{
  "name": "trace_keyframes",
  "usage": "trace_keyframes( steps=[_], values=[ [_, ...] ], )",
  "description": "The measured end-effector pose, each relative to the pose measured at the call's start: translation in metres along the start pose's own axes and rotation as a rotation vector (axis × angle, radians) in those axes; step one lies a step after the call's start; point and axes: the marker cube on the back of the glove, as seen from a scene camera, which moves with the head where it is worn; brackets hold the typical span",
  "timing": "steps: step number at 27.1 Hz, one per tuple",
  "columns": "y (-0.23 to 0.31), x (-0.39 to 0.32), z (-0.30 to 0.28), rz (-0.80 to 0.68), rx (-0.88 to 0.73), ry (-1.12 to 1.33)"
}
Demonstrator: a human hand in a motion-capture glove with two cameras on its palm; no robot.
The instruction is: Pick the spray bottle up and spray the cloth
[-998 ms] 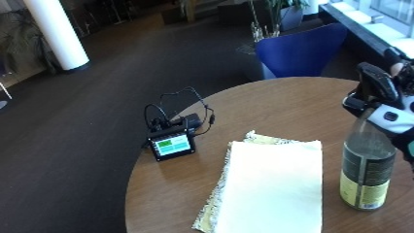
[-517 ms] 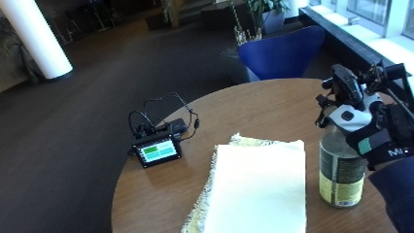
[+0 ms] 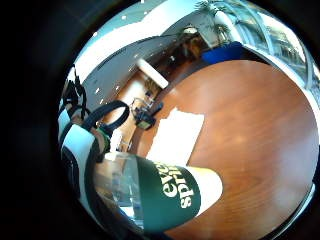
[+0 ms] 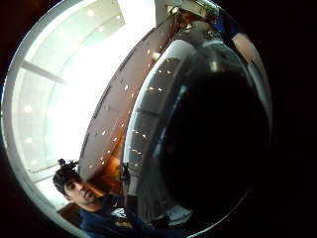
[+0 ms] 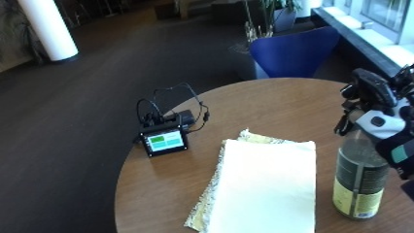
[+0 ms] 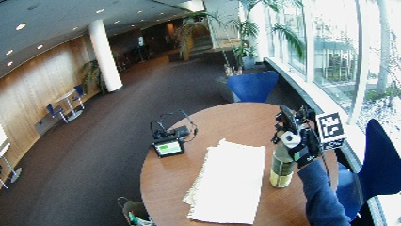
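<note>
The spray bottle (image 5: 357,180) stands upright at the table's right side, just right of the cloth. It has a clear body, a dark green label and a black spray head (image 5: 366,88). My gloved right hand (image 5: 396,144) grips its neck below the head. In the wide outside view the hand (image 6: 308,147) holds the bottle (image 6: 283,165) the same way. The pale cream cloth (image 5: 267,190) lies flat on the round wooden table (image 5: 284,104). The bottle's green label (image 3: 171,193) fills the little finger side palm view, with the cloth (image 3: 176,134) beyond it. The dark bottle (image 4: 208,129) blocks most of the thumb side palm view.
A small black device with a lit green screen (image 5: 164,141) and looped cables sits at the table's left edge. A blue chair (image 5: 294,51) stands behind the table, and another blue chair (image 6: 379,160) is at the right by the windows.
The outside camera has shifted, so the whole picture moved. My hand stays at the bottle's neck, and the bottle remains upright beside the cloth.
</note>
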Motion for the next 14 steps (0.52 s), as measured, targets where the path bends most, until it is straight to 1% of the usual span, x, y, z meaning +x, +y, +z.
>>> trace_keyframes(
  steps=[4, 9, 12, 14],
  values=[
    [-0.007, -0.016, -0.035, -0.033, -0.025, -0.019],
    [-0.009, -0.044, -0.050, -0.044, -0.112, 0.036],
    [-0.005, -0.065, -0.048, 0.024, -0.240, 0.107],
    [0.003, -0.079, -0.042, 0.103, -0.380, 0.173]
  ],
)
